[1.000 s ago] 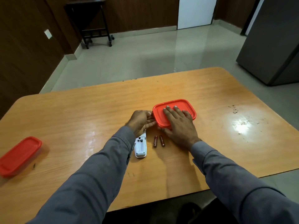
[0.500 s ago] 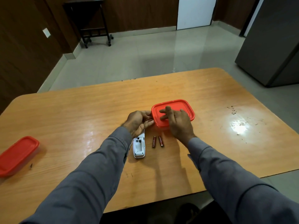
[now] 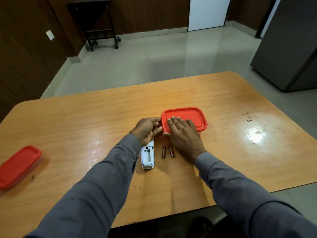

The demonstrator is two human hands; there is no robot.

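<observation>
**Both hands on the red box, lid not yet off**

Low in the middle of the frame, a white remote (image 3: 147, 158) lies back-up with its battery bay uncovered and empty. Two dark red batteries (image 3: 163, 151) lie side by side just right of it, not touching it. Their print is too small to read.

Just above, at centre, the left hand (image 3: 147, 129) curls its fingers round the left end of the red-lidded container (image 3: 197, 115), which sits on the wooden table (image 3: 103, 114). The right hand (image 3: 184, 134) lies flat on the lid, fingers straight, thumb against the near rim (pressing or prying, I cannot tell).

The lid is on, so I judge the box work barely begun. The batteries are unplaced. A second red box (image 3: 17, 166) sits at the far left.
</observation>
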